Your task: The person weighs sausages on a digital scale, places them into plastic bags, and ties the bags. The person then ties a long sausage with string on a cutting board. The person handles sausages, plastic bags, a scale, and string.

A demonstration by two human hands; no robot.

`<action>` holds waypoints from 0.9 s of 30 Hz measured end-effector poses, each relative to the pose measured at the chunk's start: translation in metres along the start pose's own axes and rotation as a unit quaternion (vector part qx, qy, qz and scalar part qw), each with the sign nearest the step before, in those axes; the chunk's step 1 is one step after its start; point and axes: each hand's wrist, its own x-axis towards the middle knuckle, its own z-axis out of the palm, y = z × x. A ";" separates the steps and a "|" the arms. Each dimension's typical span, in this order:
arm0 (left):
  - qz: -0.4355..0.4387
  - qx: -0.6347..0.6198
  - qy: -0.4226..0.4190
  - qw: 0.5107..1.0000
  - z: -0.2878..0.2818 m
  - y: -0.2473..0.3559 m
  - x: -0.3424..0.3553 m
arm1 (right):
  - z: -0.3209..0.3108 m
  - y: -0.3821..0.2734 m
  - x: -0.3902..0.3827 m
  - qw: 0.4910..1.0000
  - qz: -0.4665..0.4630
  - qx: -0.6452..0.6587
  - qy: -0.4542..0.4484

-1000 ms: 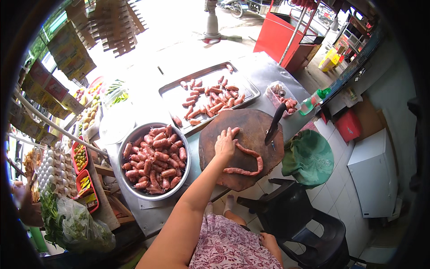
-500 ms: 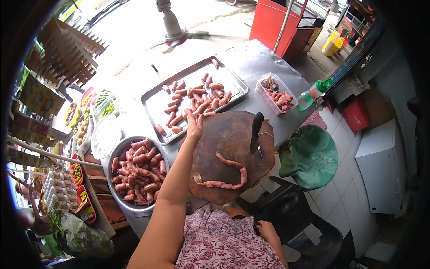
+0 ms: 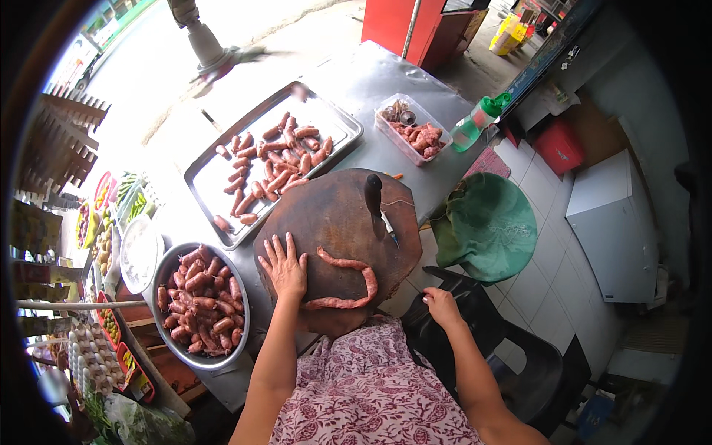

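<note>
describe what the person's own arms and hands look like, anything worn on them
The left hand and right hand are bare, without gloves. Both arms are uncovered as far as they show, with no sleeve, watch or bracelet visible. Nail details are too small to tell. Between the arms shows a pale garment with a dark reddish floral print.

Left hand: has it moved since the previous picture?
Yes: the left hand moved away from the metal tray, toward the person, across the wooden chopping board.
</note>
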 end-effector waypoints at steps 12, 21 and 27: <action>-0.001 -0.089 0.091 0.992 0.001 -0.002 -0.007 | -0.012 -0.052 0.205 0.957 0.031 0.151 0.247; -0.033 -0.078 0.107 0.991 0.005 -0.003 -0.014 | -0.033 -0.029 0.252 0.987 -0.046 0.043 0.146; -0.069 -0.087 0.105 0.988 0.000 0.003 -0.015 | -0.066 -0.030 0.273 0.988 -0.141 -0.047 -0.034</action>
